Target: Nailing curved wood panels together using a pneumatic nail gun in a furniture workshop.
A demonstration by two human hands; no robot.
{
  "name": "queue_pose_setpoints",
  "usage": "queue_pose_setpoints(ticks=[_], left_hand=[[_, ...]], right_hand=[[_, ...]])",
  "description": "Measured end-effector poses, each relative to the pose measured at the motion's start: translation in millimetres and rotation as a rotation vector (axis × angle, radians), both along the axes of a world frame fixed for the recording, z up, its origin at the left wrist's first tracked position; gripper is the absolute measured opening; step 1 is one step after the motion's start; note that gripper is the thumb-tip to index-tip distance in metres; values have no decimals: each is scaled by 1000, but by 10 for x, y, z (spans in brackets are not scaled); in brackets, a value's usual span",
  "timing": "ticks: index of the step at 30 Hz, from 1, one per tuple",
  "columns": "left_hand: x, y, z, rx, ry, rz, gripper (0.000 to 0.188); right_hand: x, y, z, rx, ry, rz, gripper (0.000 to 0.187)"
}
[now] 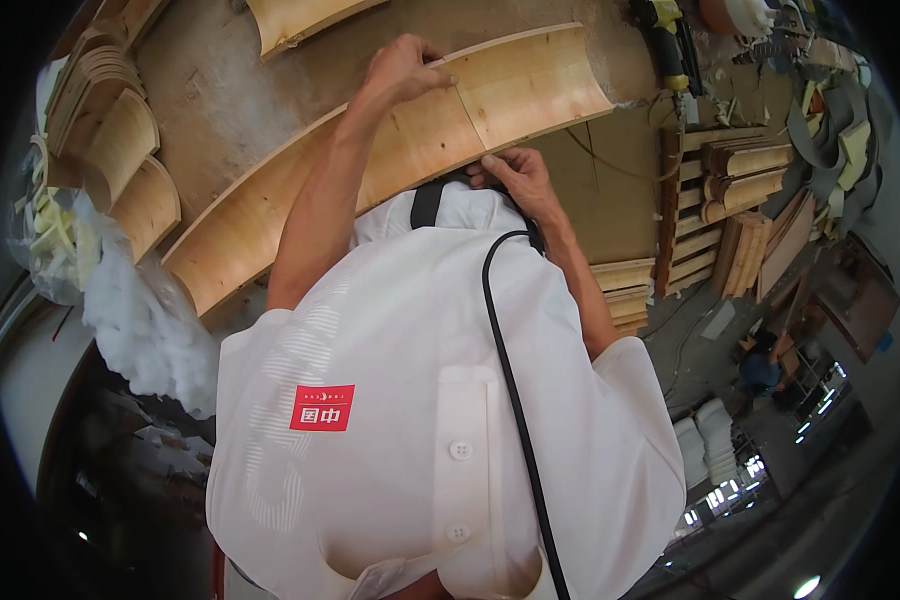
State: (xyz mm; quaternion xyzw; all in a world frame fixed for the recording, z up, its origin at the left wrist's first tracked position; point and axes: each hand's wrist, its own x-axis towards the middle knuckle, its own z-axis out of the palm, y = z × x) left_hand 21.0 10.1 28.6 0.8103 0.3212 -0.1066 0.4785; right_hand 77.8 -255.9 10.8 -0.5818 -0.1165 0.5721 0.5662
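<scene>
Spanning the brown surface (235,85) diagonally, a long curved wooden panel (415,142) is lying just beyond the person's collar, its hollow face showing and a thin dark seam (470,118) crossing it. The left hand (402,68) is reaching over it and pinching the far edge, thumb against the hollow face. The right hand (523,183) is bending its fingers at the near edge, close to the seam; whether they are gripping cannot be told, the tips being partly hidden. Beyond the far edge, another curved piece (310,18) is lying apart. To the left, more curved panels (125,140) are standing grouped above white fluffy stuffing (150,325). To the right, a yellow-and-black power tool (665,45) is lying near stacked wooden parts (745,165).
</scene>
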Motion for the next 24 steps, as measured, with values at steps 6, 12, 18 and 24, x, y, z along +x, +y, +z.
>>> queue_pose_setpoints(ticks=[6,12,18,24], left_hand=[[-55,-7,-158,49,-28,35,52],[-47,-16,-71,19,-60,16,50],[-48,-12,-88,37,-66,-22,48],[-80,-8,-181,-28,-151,15,44]], right_hand=[[24,-27,-6,26,35,43,28],[7,12,-58,-3,32,22,28],[9,4,-164,64,58,27,24],[38,45,-246,155,17,55,21]])
